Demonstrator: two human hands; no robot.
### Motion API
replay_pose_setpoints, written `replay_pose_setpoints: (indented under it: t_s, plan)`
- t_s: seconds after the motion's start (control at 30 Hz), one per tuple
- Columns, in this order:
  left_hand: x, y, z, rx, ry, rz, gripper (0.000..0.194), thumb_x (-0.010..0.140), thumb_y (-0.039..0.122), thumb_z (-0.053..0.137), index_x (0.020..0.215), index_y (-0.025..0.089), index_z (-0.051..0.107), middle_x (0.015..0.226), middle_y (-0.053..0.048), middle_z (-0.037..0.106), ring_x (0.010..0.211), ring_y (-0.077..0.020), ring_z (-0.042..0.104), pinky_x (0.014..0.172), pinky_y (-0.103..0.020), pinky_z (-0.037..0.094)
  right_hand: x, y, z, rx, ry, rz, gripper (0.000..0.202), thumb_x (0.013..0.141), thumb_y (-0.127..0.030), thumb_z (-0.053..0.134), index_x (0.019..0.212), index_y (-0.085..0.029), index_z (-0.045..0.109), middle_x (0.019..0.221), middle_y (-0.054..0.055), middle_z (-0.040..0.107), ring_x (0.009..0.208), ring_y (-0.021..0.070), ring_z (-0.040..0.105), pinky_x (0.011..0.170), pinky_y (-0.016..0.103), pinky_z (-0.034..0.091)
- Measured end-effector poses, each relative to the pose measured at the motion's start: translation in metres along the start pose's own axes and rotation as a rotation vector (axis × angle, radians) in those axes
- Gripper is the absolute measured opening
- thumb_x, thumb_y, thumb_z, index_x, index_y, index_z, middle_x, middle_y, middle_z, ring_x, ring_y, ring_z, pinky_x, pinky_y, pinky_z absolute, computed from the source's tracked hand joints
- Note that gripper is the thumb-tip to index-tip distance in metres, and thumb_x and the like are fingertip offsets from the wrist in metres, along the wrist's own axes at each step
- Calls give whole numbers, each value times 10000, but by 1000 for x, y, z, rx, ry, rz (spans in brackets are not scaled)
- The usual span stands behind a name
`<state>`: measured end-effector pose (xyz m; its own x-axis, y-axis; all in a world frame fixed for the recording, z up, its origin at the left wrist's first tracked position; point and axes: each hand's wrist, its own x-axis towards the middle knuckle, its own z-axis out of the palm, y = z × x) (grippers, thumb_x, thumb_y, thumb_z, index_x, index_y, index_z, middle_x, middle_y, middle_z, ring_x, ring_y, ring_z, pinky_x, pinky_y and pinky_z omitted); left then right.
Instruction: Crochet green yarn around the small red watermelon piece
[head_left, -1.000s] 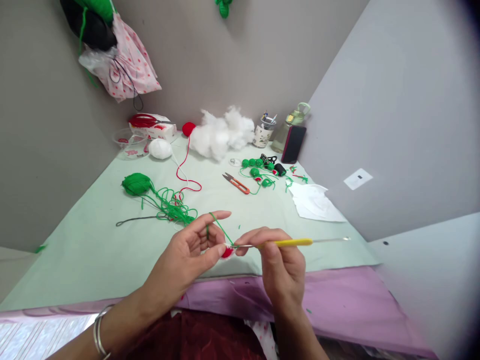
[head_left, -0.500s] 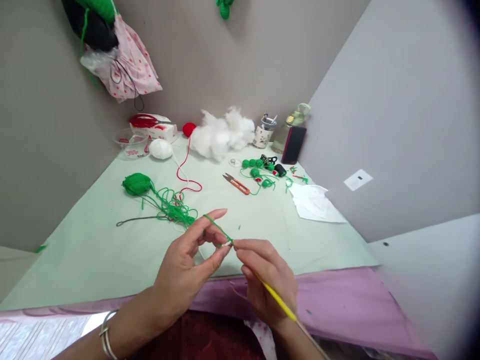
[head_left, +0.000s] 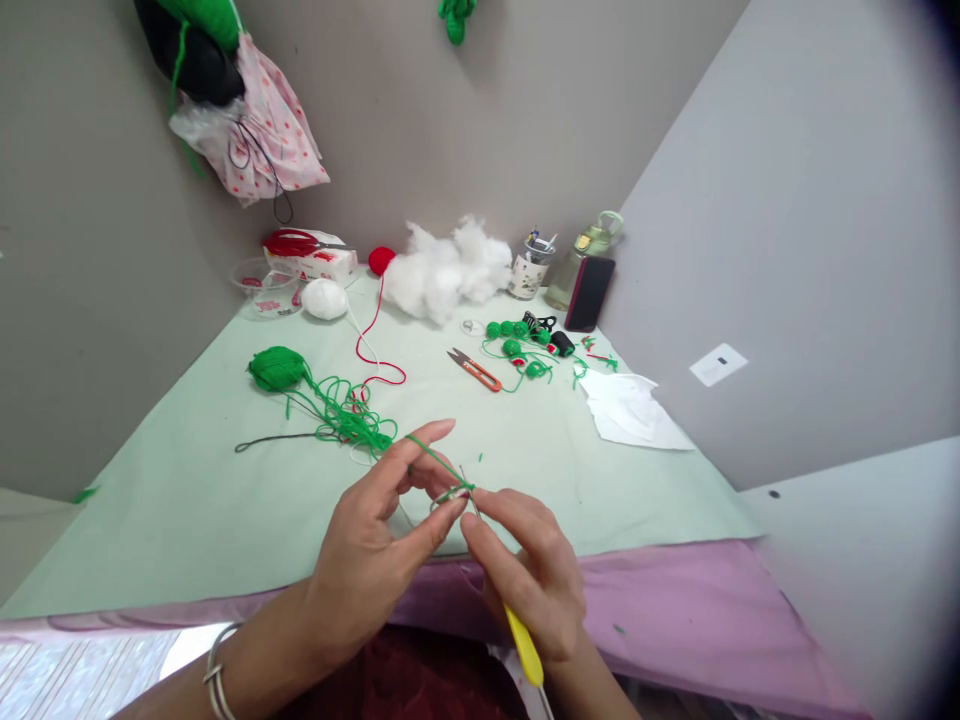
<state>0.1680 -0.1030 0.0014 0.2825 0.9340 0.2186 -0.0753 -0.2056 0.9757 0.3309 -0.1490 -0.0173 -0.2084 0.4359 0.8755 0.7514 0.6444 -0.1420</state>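
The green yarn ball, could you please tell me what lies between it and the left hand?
In the head view, a loose tangle of green yarn lies between the ball and the left hand, with a dark looped strand meeting it.

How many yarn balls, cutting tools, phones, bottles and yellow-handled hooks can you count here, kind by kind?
Yarn balls: 3 (green ball, red ball, white ball)
Cutting tools: 2 (red-handled scissors, orange snips)
Phones: 1 (dark phone)
Bottles: 1 (green bottle)
Yellow-handled hooks: 1 (yellow-handled hook in the right hand)
Total: 8
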Motion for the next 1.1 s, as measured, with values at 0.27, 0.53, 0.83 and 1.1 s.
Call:
replay_pose_setpoints:
  t_s: [0.27,0.53,0.83,1.1]
  plan:
    - [8,10,-5,-416,-229,-433,511,842,273,759,1327,290,600,870,20,611,823,-133,585,825,-260,490,-4,1,0,53,-19,113,478,911,-64,598,1337,-277,624,1014,79,703,933,227,705,737,345,623]
    - [18,10,-13,-469,-164,-455,378,835,268,771,1207,262,705,827,29,590,765,-88,517,765,-193,424,16,6,-4,736,122,597,218,991,-173,502,996,-219,715,796,41,674,793,189,649,708,344,543]
    - [10,4,-1,-423,-113,-380,445,826,263,792,1255,310,685,866,31,625,865,-113,589,862,-228,468,9,-1,10,375,39,447,307,945,-83,552,1149,-256,702,937,60,688,864,191,670,728,336,577]
    - [18,6,-5,-656,-173,-621,336,817,245,779,1151,218,757,868,-9,659,761,-96,560,753,-192,452,12,5,7,505,165,598,243,968,-127,524,1039,-239,728,846,46,671,762,178,647,689,338,550]
